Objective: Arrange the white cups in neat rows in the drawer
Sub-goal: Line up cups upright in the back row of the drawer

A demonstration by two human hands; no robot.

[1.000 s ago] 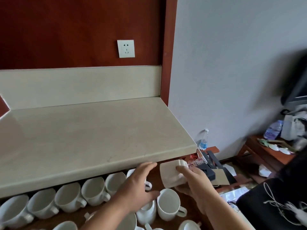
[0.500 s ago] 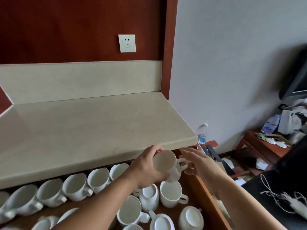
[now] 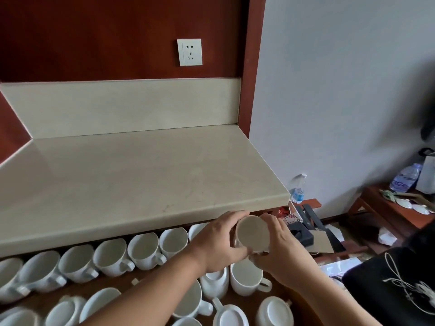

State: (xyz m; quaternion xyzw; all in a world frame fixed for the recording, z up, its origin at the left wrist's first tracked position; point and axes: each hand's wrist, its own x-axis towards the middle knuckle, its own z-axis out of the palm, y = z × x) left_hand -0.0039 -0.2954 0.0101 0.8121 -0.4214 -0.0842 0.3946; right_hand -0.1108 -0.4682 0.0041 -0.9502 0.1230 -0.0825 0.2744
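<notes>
- White cup (image 3: 253,234), head view: I see it held in the air over the right end of the drawer (image 3: 106,288), just below the front edge of the countertop (image 3: 141,175). One round end faces the camera; I cannot tell whether it is mouth or base. The handle is hidden.
- Left hand (image 3: 217,245): the fingers are curled round the cup's left side. The right hand (image 3: 281,249) is curled round its right side and underside. Both grip this one cup.
- Step, as I judge it: seat this cup at the right end of the back row (image 3: 110,255).
- To do it well, I would:
  - turn the cup to match its neighbours' tilt, handle toward lower right;
  - lower it slowly, since ceramic on ceramic chips;
  - free one hand only once it rests.
- Drawer contents, back: a row of cups tilted mouth toward the camera, each touching the next, partly tucked under the countertop.
- Drawer contents, front: loose and mixed.
  - An upright cup (image 3: 247,276) stands directly below the hands.
  - Overturned cups (image 3: 274,311) sit nearer the camera.
  - Others lie tilted at the left.
  - No second row is formed yet.
</notes>
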